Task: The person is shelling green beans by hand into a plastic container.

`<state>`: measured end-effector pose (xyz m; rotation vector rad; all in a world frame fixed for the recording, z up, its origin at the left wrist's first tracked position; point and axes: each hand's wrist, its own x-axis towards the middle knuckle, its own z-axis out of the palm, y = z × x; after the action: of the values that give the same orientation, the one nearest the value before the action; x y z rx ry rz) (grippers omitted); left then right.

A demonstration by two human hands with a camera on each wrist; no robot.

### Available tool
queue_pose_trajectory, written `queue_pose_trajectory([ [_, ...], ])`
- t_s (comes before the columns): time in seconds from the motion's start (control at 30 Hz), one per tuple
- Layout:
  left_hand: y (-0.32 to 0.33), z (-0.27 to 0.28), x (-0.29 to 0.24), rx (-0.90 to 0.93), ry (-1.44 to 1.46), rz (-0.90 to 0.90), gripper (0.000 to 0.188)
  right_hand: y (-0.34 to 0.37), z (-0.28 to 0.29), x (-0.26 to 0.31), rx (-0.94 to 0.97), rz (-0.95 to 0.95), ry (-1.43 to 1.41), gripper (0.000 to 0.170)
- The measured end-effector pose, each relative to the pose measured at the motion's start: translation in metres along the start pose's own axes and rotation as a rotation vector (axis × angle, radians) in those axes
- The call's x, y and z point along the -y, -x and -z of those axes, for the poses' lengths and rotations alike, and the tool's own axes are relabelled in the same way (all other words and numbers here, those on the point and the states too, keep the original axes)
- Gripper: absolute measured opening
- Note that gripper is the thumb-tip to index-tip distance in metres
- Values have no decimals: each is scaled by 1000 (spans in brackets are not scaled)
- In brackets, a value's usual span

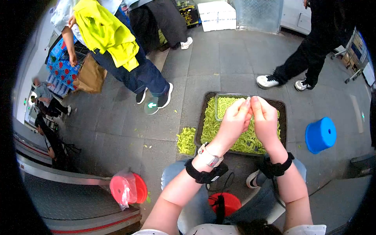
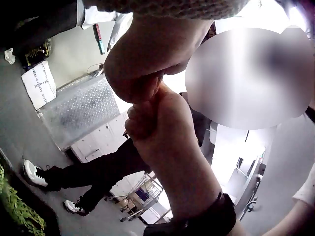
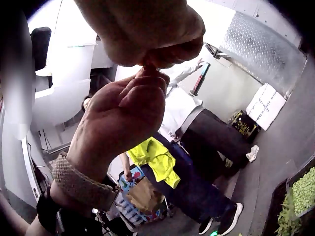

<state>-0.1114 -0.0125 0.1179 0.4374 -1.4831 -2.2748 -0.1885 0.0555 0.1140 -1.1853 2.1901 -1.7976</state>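
Observation:
Both hands meet fingertip to fingertip above a dark woven basket point(image 1: 283, 129) of green bean pods point(image 1: 209, 127). My left hand point(image 1: 235, 119) and right hand point(image 1: 265, 119) have curled fingers, thumbs side by side on top, pinching at one spot. What lies between the fingertips is a small thing hidden by the fingers; I cannot tell its kind. In the left wrist view the right hand point(image 2: 155, 120) meets the left one from below. Behind the hands, a clear container point(image 1: 216, 113) of shelled green beans point(image 1: 224, 105) sits in the basket.
A small tub of green pods or hulls point(image 1: 186, 141) stands left of the basket. A blue stool point(image 1: 322, 135) is at right, a red stool point(image 1: 139, 188) at lower left. People stand beyond, one carrying a yellow garment point(image 1: 103, 29). A white box point(image 1: 216, 16) lies behind.

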Motion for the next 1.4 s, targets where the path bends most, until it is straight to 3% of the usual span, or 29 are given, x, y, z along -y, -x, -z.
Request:
queue_pose_trajectory([
  [0.23, -10, 5, 12, -100, -356, -112, 23, -3, 4, -9, 94, -104, -156, 36],
  [0.27, -9, 3, 19, -126, -637, -349, 20, -3, 6, -11, 120, -231, -259, 37],
  [0.33, -5, -7, 26, -190, -783, -575, 18, -6, 12, -14, 176, -486, -463, 39],
  [0.53, -3, -5, 18, -17, -474, -345, 19, 2, 18, -3, 188, -487, -554, 37],
  [0.6, 1, -3, 13, 63, -395, -280, 19, 3, 20, -5, 188, -377, -390, 36],
  [0.67, 3, 1, 15, 97, -329, -198, 21, 3, 18, -19, 108, -149, -153, 36],
  [0.8, 8, 0, 15, 134, -343, -142, 25, 11, 23, -3, 4, -24, 229, 32],
  [0.93, 12, 5, 14, 132, -362, -171, 29, 15, 21, 6, 27, 58, 368, 31],
  [1.07, 17, 15, 12, 151, -431, -238, 30, 19, 19, 3, 149, 64, 179, 30],
  [1.13, 17, 26, 12, 236, -455, -165, 31, 20, 22, -2, 347, -11, 35, 29],
  [1.2, 18, 32, 9, 316, -482, -120, 32, 19, 21, -4, 517, -209, -263, 29],
  [1.27, 27, 35, 4, 356, -424, -99, 34, 25, 17, -3, 475, -277, -409, 18],
  [1.4, 30, 45, 5, 310, -414, -95, 33, 30, 14, 0, 429, -86, -233, 12],
])
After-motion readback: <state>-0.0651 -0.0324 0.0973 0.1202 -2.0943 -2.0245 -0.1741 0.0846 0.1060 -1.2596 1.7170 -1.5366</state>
